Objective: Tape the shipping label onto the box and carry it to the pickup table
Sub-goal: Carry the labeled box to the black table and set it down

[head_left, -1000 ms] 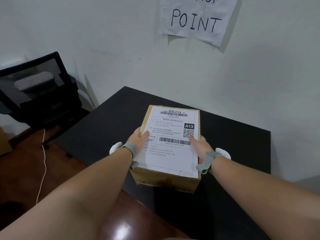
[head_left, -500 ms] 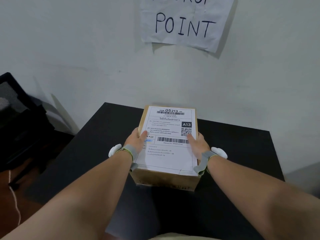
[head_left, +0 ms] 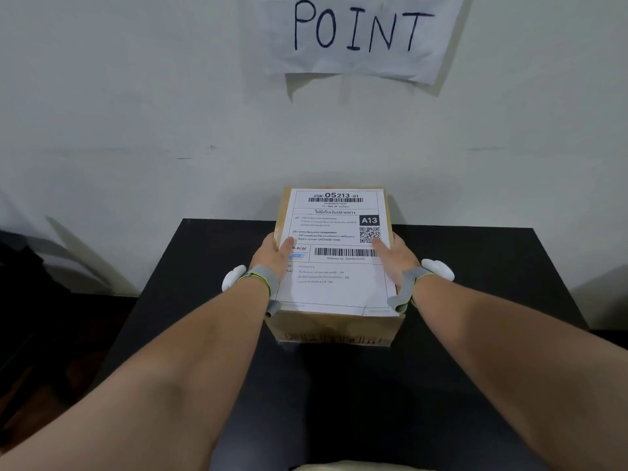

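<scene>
A brown cardboard box (head_left: 334, 329) is held over the black pickup table (head_left: 441, 368), near its far edge by the wall. A white shipping label (head_left: 336, 287) with barcodes, a QR code and "A13" covers the box's top. My left hand (head_left: 273, 254) grips the box's left side with the thumb lying on the label. My right hand (head_left: 396, 258) grips the right side, thumb on the label too. The fingers of both hands are hidden behind the box's sides. I cannot tell whether the box's underside touches the table.
A paper sign reading "POINT" (head_left: 360, 32) hangs on the white wall above the table. A dark chair (head_left: 20, 277) shows at the left edge. Brown floor lies to the left of the table.
I have stepped closer to the table and face it squarely. The box, still held in both hands, has moved forward over the table towards the wall. The chair has slid out to the left edge.
</scene>
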`<state>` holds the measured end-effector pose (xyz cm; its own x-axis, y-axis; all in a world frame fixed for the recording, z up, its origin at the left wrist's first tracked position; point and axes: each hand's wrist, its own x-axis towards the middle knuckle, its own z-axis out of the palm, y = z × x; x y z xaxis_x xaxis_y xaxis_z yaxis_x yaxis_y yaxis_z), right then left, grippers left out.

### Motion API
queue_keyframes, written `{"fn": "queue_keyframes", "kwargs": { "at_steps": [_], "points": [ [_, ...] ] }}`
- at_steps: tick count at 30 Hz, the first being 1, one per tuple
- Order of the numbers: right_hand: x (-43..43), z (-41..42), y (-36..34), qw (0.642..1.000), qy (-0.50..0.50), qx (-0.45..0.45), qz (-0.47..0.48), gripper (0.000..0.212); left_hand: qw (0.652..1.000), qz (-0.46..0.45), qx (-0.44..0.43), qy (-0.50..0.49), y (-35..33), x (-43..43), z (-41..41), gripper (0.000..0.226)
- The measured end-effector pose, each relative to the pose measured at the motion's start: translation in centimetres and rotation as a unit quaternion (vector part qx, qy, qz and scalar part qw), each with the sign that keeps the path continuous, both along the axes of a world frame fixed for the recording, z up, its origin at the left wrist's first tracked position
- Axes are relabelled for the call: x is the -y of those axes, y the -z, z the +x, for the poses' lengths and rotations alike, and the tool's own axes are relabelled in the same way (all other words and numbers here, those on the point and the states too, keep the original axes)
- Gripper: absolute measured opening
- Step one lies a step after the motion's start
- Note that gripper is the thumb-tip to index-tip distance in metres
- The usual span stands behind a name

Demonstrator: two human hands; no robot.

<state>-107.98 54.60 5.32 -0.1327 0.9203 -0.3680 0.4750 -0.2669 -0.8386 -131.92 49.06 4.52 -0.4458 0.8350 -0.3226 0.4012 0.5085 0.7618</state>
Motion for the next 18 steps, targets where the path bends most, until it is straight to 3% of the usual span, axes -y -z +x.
{"fn": "queue_keyframes", "kwargs": {
  "at_steps": [18],
  "points": [
    [-2.5,-0.8,0.9,0.999,0.031,-0.023,-0.008,0.053,1.0,-0.001,0.001,0.023,-0.3,-2.9,-1.4,0.047]
  ]
}}
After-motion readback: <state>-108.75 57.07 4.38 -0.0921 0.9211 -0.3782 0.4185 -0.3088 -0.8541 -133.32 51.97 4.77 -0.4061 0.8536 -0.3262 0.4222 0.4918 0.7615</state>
